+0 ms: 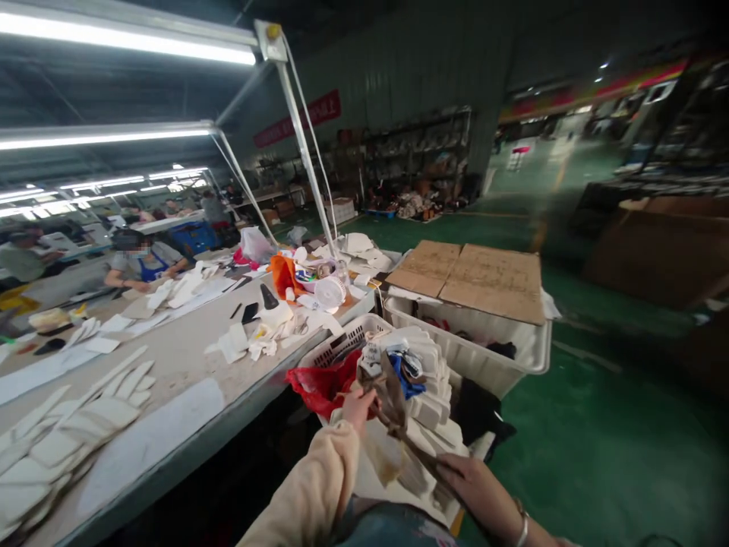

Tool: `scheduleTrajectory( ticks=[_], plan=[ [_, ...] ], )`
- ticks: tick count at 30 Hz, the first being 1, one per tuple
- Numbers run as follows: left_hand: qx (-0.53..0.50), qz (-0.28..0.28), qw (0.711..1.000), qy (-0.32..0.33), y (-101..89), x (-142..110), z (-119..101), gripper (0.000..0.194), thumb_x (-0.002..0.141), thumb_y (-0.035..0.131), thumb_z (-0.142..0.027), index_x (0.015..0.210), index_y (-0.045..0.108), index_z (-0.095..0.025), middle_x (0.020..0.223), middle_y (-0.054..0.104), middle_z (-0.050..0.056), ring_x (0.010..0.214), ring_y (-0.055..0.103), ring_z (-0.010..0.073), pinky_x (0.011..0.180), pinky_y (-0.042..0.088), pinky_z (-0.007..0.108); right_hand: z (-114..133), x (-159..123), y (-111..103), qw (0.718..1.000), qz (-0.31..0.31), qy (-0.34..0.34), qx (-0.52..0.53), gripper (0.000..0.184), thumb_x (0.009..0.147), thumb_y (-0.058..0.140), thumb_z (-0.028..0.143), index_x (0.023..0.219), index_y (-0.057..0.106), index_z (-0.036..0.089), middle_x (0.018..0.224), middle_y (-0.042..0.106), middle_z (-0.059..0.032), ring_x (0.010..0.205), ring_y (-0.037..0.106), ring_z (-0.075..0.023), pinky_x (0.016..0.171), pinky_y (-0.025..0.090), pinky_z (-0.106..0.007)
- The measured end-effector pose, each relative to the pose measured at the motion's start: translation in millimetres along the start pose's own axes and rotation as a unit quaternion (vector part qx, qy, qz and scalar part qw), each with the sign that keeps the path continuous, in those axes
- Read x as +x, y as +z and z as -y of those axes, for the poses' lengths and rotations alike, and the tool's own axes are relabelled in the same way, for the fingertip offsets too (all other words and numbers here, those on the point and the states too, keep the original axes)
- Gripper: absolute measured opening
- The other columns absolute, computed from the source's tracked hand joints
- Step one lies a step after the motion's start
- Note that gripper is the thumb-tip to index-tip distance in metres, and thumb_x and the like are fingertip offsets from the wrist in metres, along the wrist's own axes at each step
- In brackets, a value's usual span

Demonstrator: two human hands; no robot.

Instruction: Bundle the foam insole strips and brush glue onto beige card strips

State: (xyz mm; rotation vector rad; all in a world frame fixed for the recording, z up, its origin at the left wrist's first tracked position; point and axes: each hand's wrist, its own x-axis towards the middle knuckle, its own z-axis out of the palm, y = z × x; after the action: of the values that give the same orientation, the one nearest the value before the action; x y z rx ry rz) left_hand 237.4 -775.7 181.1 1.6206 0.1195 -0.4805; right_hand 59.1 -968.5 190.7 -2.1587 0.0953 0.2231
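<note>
My left hand (360, 408) is closed at the upper part of a long brown cloth-like strip (392, 403), beside a red plastic bag (327, 384). Lower down and to the right, my right hand (475, 486) grips the other end of the strip, which runs slanting between the two hands. Beneath and behind it are stacks of off-white cut pieces (436, 372), piled in and over a white plastic basket (347, 338). A blue bundle (407, 372) lies on top of the stacks. My fingertips are partly hidden.
On the left stretches a long worktable (187, 349) with white cut pieces (74, 441), a small white fan (330, 292) and an orange bag (282, 275). A white bin (484, 357) with cardboard (472, 277) over it stands ahead. A person (145, 262) works across the table.
</note>
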Motion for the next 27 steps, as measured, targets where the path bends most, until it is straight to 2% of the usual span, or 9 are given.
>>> scheduleTrajectory(
  ticks=[4,7,9,12,18,20,22,25,27],
  plan=[
    [-0.15,-0.011,0.988,0.02,-52.0,38.3,-42.8,0.036,0.063,0.073,-0.047,0.075,0.058,-0.017,0.063,0.059,-0.002,0.054,0.056,0.0104,0.051,0.044,0.022,-26.8,-0.9,-1.7,0.994,-0.086,0.067,0.023,0.041,0.088,0.038,0.045,0.094,0.071,0.02,0.092,0.074,-0.0075,0.087,0.067,-0.0248,0.08,0.051,-0.03],
    [-0.225,0.035,0.973,0.038,-74.9,64.1,-70.1,0.031,0.064,0.077,-0.038,0.077,0.059,-0.016,0.061,0.057,-0.004,0.055,0.056,0.0091,0.054,0.046,0.021,-24.6,8.6,3.5,0.995,-0.066,0.077,0.009,0.037,0.084,0.046,0.041,0.103,0.071,0.02,0.099,0.073,-0.0083,0.092,0.067,-0.0251,0.084,0.05,-0.031],
    [-0.263,0.083,0.96,0.043,-82.7,77.5,-81.6,0.027,0.068,0.075,-0.035,0.081,0.061,-0.016,0.065,0.058,-0.003,0.061,0.06,0.0108,0.061,0.049,0.023,-11.2,22.5,9.2,0.996,-0.043,0.074,-0.039,0.037,0.079,0.055,0.038,0.107,0.07,0.02,0.101,0.071,-0.009,0.092,0.066,-0.0253,0.084,0.051,-0.032],
    [-0.304,0.146,0.941,0.032,-99.0,92.1,-90.6,0.023,0.075,0.069,-0.033,0.091,0.062,-0.018,0.069,0.059,-0.002,0.068,0.062,0.0132,0.068,0.052,0.027,18.5,53.5,21.3,0.992,-0.066,0.073,-0.084,0.043,0.077,0.059,0.04,0.115,0.066,0.019,0.112,0.067,-0.0109,0.1,0.063,-0.0251,0.089,0.049,-0.034],
    [-0.389,0.202,0.898,0.039,-163.8,136.1,-103.4,0.022,0.083,0.062,-0.024,0.105,0.061,-0.021,0.075,0.061,-0.001,0.075,0.064,0.0138,0.076,0.053,0.03,75.4,127.7,70.8,0.976,-0.078,0.128,-0.155,0.035,0.088,0.045,0.033,0.114,0.064,0.019,0.089,0.071,-0.0064,0.076,0.065,-0.0192,0.073,0.05,-0.031],
    [-0.383,0.187,0.904,0.035,-183.5,163.1,-106.5,0.021,0.084,0.06,-0.024,0.104,0.06,-0.022,0.079,0.064,0.0,0.08,0.065,0.0147,0.08,0.052,0.032,85.2,144.4,97.1,0.971,-0.059,0.143,-0.18,0.029,0.083,0.053,0.031,0.106,0.067,0.022,0.095,0.07,-0.005,0.082,0.064,-0.0196,0.077,0.049,-0.03],
    [-0.327,0.151,0.932,0.034,-198.8,192.6,-105.4,0.02,0.088,0.054,-0.027,0.106,0.057,-0.023,0.081,0.064,-0.001,0.084,0.066,0.0141,0.083,0.051,0.032,87.7,152.9,124.1,0.963,-0.063,0.167,-0.202,0.034,0.073,0.063,0.026,0.106,0.067,0.022,0.11,0.066,-0.0068,0.099,0.06,-0.0243,0.087,0.046,-0.032],
    [-0.194,0.096,0.976,0.015,-214.9,231.0,-92.9,0.023,0.092,0.045,-0.036,0.108,0.054,-0.023,0.082,0.064,0.0,0.087,0.065,0.0133,0.081,0.05,0.031,77.6,152.3,155.5,0.928,-0.137,0.24,-0.248,0.048,0.068,0.062,0.016,0.116,0.06,0.016,0.122,0.057,-0.0153,0.114,0.05,-0.0324,0.096,0.04,-0.041],
    [-0.118,0.094,0.988,-0.012,-222.3,246.7,-77.8,0.024,0.088,0.051,-0.041,0.096,0.057,-0.019,0.076,0.064,0.002,0.081,0.065,0.0147,0.075,0.049,0.028,64.7,146.8,165.0,0.901,-0.197,0.287,-0.259,0.048,0.072,0.057,0.015,0.12,0.056,0.013,0.121,0.056,-0.0185,0.112,0.051,-0.0331,0.094,0.041,-0.044]
  ],
)
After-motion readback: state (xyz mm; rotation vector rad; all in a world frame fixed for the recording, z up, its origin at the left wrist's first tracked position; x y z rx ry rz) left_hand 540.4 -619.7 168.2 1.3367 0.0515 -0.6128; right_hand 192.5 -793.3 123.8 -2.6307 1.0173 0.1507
